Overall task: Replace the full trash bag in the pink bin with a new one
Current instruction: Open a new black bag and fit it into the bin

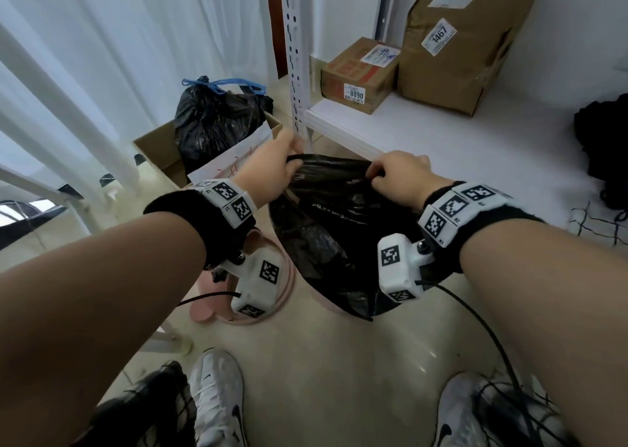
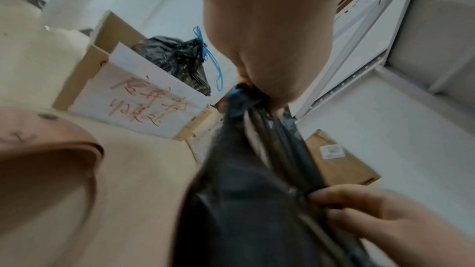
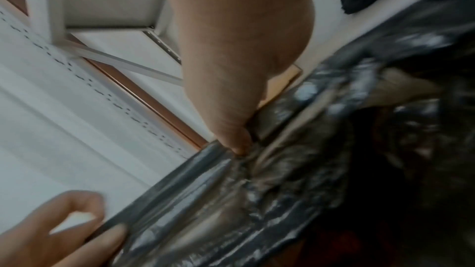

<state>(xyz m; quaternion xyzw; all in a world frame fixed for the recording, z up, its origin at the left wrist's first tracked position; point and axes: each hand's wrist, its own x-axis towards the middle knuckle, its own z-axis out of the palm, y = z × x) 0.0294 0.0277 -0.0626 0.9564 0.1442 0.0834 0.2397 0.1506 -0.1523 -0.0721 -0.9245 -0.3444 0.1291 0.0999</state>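
Head view: both hands grasp the top edge of a black trash bag (image 1: 333, 229), left hand (image 1: 268, 171) pinching its left end, right hand (image 1: 401, 174) pinching its right end, the edge stretched taut between them. The bag hangs down over the pink bin (image 1: 326, 305), which stands on the floor just right of a pink lid (image 1: 204, 310). Far left, a tied black bag with blue drawstring (image 1: 210, 120) sits in an open cardboard box (image 1: 156, 150). Two brown parcels (image 1: 360, 72) rest on the white shelf (image 1: 441, 133) at far right. Left wrist view: left hand (image 2: 270, 48) fingers curled tight on the gathered bag (image 2: 244, 200) rim; right hand (image 2: 380, 216) grips lower right; paper sign with red writing (image 2: 144, 100) on the box. Right wrist view, blurred: right hand (image 3: 239, 68) clamps the bag (image 3: 295, 170) edge; left hand (image 3: 64, 230) pinches it at lower left.
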